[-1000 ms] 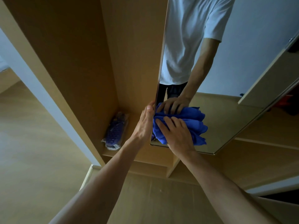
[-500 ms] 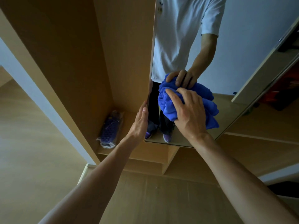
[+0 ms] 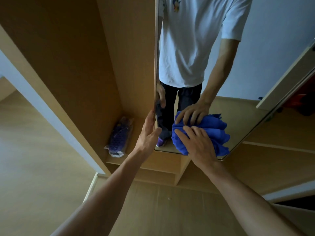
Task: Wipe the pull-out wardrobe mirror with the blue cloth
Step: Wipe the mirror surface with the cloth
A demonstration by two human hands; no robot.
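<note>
Item: blue cloth [image 3: 214, 132], bunched, now down at the mirror [image 3: 238, 79] bottom edge from mid-glass; we judge a downstroke finishing. Right hand [image 3: 199, 143] fingers spread, pressing cloth to glass. Left hand [image 3: 150, 132] fingers together, steadying the mirror's left edge

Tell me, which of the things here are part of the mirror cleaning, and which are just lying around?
Part of the job:
- mirror
- blue cloth, pressed against the glass by the right hand
- left hand, gripping the mirror's edge

Just lying about:
- plastic-wrapped purple item on the wardrobe shelf
</note>
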